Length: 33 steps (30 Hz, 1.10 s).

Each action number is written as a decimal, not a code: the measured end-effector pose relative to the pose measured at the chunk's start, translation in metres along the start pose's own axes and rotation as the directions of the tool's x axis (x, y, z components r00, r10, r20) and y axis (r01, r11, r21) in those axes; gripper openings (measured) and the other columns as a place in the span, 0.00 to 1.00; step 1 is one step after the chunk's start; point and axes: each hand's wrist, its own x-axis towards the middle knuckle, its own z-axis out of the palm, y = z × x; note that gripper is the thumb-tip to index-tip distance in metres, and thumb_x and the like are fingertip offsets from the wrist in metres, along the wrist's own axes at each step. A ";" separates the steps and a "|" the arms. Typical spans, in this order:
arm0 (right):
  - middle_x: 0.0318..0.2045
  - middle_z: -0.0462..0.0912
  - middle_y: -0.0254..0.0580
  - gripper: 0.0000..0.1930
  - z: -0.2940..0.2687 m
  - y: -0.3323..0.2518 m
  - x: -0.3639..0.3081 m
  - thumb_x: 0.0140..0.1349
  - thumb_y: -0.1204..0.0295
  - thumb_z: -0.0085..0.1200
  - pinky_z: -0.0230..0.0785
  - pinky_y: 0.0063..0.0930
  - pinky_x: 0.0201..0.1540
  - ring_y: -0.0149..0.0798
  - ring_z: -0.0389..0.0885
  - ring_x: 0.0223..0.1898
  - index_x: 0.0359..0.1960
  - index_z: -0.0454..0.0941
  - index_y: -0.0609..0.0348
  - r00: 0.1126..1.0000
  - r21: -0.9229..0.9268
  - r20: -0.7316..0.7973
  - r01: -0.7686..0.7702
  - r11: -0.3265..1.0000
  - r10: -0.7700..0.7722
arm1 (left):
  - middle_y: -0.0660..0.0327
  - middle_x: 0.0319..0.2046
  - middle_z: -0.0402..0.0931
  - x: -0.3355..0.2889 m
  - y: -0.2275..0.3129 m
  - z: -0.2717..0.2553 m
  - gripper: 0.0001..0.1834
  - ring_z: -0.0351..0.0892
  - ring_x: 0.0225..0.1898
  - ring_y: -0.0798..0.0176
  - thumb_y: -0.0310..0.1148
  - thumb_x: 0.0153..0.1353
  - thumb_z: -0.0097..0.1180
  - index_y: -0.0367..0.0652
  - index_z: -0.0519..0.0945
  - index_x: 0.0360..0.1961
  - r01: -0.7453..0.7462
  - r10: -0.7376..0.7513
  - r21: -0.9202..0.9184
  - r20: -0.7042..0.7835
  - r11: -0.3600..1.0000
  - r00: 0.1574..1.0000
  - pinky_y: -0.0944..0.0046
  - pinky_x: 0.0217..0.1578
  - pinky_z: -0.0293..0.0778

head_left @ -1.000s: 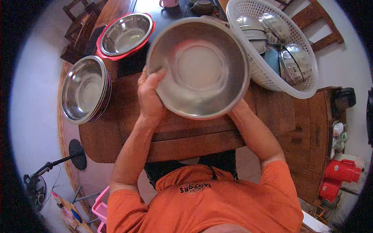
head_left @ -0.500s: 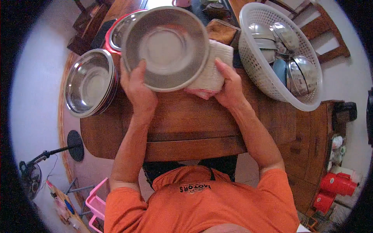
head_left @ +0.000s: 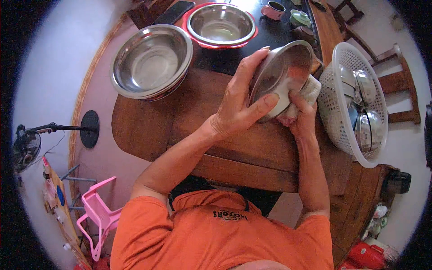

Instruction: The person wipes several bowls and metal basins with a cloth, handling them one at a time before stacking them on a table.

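My left hand (head_left: pixel 240 101) grips the rim of a steel bowl (head_left: pixel 283 72), which is tilted on edge above the wooden table (head_left: pixel 180 121). Under and behind the bowl, my right hand (head_left: pixel 301 110) presses a white cloth (head_left: pixel 310 90) against its outer side. The bowl's shiny inside faces up and left.
A stack of large steel bowls (head_left: pixel 150 60) sits at the table's left end. Behind it another steel bowl rests in a red-rimmed basin (head_left: pixel 221 24). A white plastic basket (head_left: pixel 357 99) with steel dishes stands at the right. Cups (head_left: pixel 274 9) stand at the back; a pink stool (head_left: pixel 96 216) and a fan (head_left: pixel 27 144) are on the floor at the left.
The bowl has turned from facing up to standing on edge and has shifted right. My left hand has moved over its rim; my right hand with the cloth is now beneath it.
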 end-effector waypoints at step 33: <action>0.57 0.72 0.46 0.33 0.005 -0.010 -0.010 0.68 0.44 0.36 0.70 0.36 0.57 0.41 0.73 0.56 0.63 0.62 0.60 0.947 0.378 0.318 -0.094 0.921 -0.033 | 0.57 0.47 0.77 0.005 0.002 -0.008 0.30 0.77 0.45 0.61 0.25 0.48 0.49 0.33 0.70 0.57 0.236 -0.240 -0.056 -0.355 0.970 0.903 0.63 0.49 0.71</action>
